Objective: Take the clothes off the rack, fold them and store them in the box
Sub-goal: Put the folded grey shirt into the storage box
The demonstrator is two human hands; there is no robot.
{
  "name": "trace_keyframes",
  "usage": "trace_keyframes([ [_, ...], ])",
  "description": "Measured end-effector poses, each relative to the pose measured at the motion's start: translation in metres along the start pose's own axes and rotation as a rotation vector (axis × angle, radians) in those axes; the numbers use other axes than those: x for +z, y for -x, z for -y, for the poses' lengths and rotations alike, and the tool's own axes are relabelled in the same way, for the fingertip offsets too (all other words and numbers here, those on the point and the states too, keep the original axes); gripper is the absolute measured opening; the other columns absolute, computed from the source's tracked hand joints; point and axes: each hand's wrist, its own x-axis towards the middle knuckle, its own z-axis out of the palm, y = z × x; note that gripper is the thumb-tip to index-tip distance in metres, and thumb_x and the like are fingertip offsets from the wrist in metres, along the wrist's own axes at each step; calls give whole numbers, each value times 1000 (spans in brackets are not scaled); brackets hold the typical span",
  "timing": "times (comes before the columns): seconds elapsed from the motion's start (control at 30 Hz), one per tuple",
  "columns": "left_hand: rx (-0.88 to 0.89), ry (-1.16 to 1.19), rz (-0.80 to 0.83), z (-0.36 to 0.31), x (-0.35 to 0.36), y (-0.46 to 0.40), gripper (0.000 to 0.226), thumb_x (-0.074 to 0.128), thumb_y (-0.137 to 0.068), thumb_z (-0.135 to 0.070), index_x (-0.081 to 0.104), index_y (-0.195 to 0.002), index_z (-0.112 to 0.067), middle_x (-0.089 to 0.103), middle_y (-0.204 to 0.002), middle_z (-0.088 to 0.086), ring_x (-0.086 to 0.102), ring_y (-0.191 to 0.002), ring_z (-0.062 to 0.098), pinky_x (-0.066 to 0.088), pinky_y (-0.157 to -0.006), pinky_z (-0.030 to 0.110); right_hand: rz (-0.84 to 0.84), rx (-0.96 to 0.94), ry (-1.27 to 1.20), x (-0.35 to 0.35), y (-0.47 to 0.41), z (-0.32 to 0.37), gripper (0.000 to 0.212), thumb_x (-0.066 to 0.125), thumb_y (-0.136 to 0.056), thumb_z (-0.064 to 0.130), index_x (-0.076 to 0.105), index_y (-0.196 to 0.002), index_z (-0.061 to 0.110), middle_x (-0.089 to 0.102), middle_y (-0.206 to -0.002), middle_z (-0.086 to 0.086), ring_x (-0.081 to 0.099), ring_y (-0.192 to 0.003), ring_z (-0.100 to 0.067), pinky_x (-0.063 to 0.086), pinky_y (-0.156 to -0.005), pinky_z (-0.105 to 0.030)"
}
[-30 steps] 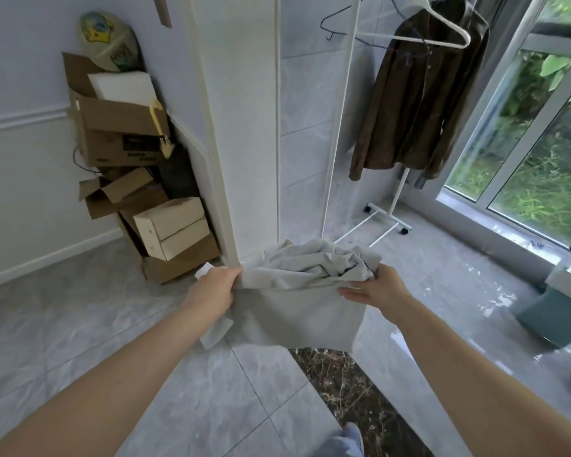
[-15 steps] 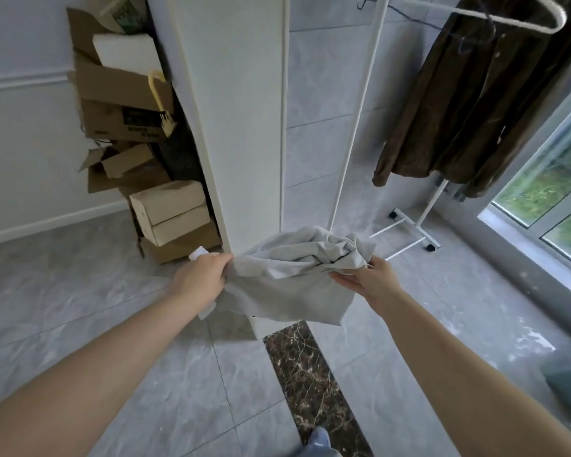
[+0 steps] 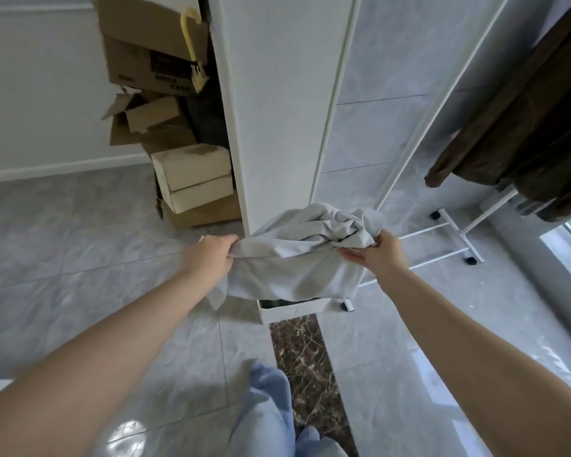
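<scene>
Grey garment (image 3: 297, 258) bunched, gripped at both ends by left hand (image 3: 211, 255) and right hand (image 3: 374, 255), held just above white box (image 3: 294, 310), likely for lowering in; brown jacket (image 3: 521, 127) on rack (image 3: 455, 74).

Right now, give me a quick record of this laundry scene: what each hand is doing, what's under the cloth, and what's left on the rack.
left hand: grips grey garment at its left edge
right hand: grips its bunched right side
below garment: white box, mostly hidden
rack: brown jacket hanging
garment state: crumpled, held in the air
</scene>
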Motion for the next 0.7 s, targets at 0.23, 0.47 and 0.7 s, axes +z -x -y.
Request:
trace_keyframes([
  [0.23, -126, 238, 94, 10, 11, -73, 33, 41, -99, -17, 52, -128, -25, 69, -84, 5, 67, -61, 20, 58, -52, 35, 18, 147, -117, 28, -78, 16, 48, 69, -78, -21, 56, -122, -4, 63, -121, -21, 72, -93, -33, 60, -67, -29],
  [0.47, -210, 199, 47, 22, 56, -131, 13, 39, -98, -23, 50, -104, -26, 56, -87, 4, 52, -71, 26, 36, -54, 30, -1, 240, -156, 43, -155, -3, 49, 64, -82, -20, 53, -127, -3, 61, -126, -20, 69, -102, -35, 61, -72, -32],
  [0.7, -232, 250, 77, 32, 137, -172, 10, 45, -95, -11, 52, -99, -17, 53, -88, 6, 48, -73, 25, 27, -52, 29, 21, 316, -121, 45, -228, -57, 51, 66, -81, -20, 54, -126, -2, 62, -123, -16, 67, -108, -31, 61, -77, -32],
])
